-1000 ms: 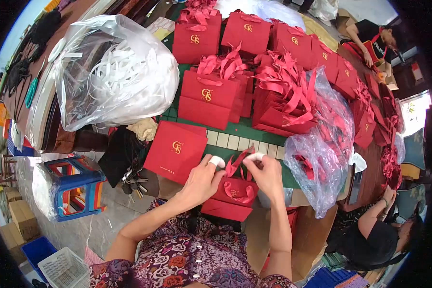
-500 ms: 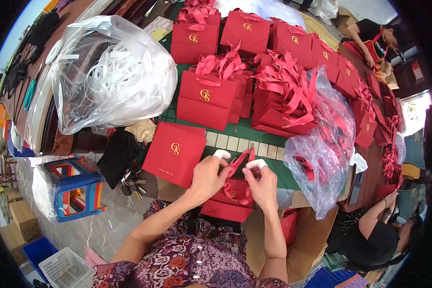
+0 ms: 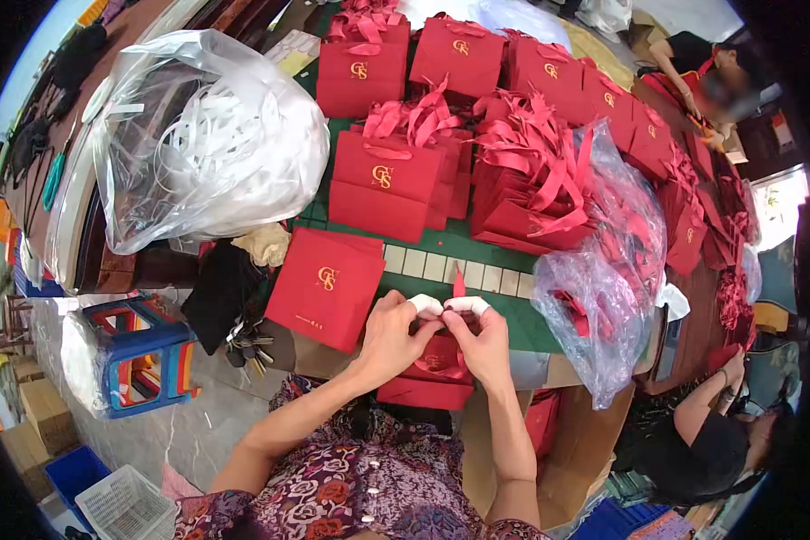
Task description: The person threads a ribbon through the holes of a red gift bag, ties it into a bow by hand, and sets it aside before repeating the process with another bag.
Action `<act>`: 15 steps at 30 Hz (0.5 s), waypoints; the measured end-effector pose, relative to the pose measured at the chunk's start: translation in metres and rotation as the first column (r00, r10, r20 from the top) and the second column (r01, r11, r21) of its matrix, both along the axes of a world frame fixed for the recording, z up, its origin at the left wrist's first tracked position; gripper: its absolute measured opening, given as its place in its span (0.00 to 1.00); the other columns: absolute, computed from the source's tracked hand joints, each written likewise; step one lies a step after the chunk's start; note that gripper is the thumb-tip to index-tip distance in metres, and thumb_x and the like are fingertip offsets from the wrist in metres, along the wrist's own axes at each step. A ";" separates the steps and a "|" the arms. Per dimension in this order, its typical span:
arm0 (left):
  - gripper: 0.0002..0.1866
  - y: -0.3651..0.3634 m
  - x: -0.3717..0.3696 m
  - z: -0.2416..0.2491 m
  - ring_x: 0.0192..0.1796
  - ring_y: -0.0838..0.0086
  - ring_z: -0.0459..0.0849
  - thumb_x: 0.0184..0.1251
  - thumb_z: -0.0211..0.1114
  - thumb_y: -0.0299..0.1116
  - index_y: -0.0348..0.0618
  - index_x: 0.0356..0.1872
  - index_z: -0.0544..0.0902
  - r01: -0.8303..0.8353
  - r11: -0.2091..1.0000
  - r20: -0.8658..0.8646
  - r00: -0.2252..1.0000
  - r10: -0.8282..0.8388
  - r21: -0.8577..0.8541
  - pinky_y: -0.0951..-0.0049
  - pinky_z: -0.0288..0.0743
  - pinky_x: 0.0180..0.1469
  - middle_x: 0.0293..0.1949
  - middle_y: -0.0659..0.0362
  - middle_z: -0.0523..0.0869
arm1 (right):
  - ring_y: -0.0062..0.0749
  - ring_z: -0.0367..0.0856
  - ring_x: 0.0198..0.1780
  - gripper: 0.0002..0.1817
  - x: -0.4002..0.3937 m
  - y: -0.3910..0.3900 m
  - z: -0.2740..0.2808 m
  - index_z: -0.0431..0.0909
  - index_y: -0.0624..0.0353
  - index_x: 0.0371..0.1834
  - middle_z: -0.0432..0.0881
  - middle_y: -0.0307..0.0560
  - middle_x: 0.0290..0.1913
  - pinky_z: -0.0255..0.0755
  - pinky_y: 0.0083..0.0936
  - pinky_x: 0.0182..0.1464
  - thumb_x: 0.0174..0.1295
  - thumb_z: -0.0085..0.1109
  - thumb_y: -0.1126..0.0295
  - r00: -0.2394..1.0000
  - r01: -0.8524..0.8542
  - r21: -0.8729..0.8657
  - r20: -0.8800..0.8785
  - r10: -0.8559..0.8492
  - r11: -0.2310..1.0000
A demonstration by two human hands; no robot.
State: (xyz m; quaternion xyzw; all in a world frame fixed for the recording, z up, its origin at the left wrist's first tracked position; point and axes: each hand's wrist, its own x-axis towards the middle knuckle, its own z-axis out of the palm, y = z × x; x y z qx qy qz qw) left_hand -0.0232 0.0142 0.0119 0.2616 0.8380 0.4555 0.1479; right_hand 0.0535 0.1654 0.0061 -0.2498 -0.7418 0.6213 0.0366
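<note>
My left hand (image 3: 391, 335) and my right hand (image 3: 480, 342) meet fingertip to fingertip, both pinching a red ribbon (image 3: 459, 284). One ribbon end sticks up beyond the fingers; the rest is mostly hidden behind them. White wraps cover both index fingers. Below the hands is a small red paper bag (image 3: 426, 393) with a gold logo, partly covered by my fingers. To the left of my left hand lie flat red bags (image 3: 319, 286) in a short stack. A row of pale rectangular pieces (image 3: 434, 267) runs across the green table mat beyond my hands.
Red bags with ribbon handles (image 3: 382, 189) stand in rows at the back. On the left, a clear plastic bag (image 3: 211, 144) holds white ribbons; on the right, another plastic bag (image 3: 594, 306) holds red material. A cardboard box (image 3: 571, 450) is below. Two other people sit at right.
My hands have come together, the right moving left to meet the left. The ribbon loop that showed between them is now mostly hidden, with one end pointing up.
</note>
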 end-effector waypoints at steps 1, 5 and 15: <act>0.09 -0.001 0.000 0.000 0.39 0.64 0.81 0.56 0.75 0.30 0.44 0.38 0.88 0.000 1.000 0.000 1.000 0.000 0.000 0.63 0.77 0.39 0.32 0.57 0.87 | 0.20 0.84 0.37 0.08 -0.001 0.000 0.000 0.85 0.62 0.45 0.88 0.41 0.35 0.76 0.22 0.41 0.65 0.64 0.72 1.000 0.000 0.000 0.000 0.000 1.000; 0.17 -0.004 0.003 -0.002 0.46 0.57 0.82 0.61 0.72 0.30 0.41 0.51 0.82 0.007 0.993 -0.082 0.997 0.003 0.121 0.61 0.78 0.48 0.41 0.51 0.85 | 0.15 0.78 0.34 0.04 0.000 0.003 0.008 0.83 0.62 0.40 0.84 0.34 0.33 0.72 0.18 0.38 0.66 0.64 0.74 0.997 0.049 -0.042 -0.049 -0.051 0.998; 0.25 -0.044 0.031 -0.010 0.45 0.51 0.86 0.71 0.62 0.32 0.32 0.64 0.66 0.196 0.978 0.351 0.913 -0.210 0.077 0.59 0.77 0.46 0.41 0.41 0.85 | 0.11 0.72 0.33 0.03 -0.002 0.021 0.009 0.81 0.63 0.39 0.79 0.30 0.32 0.66 0.14 0.36 0.68 0.62 0.74 0.984 0.141 -0.072 -0.096 -0.148 0.987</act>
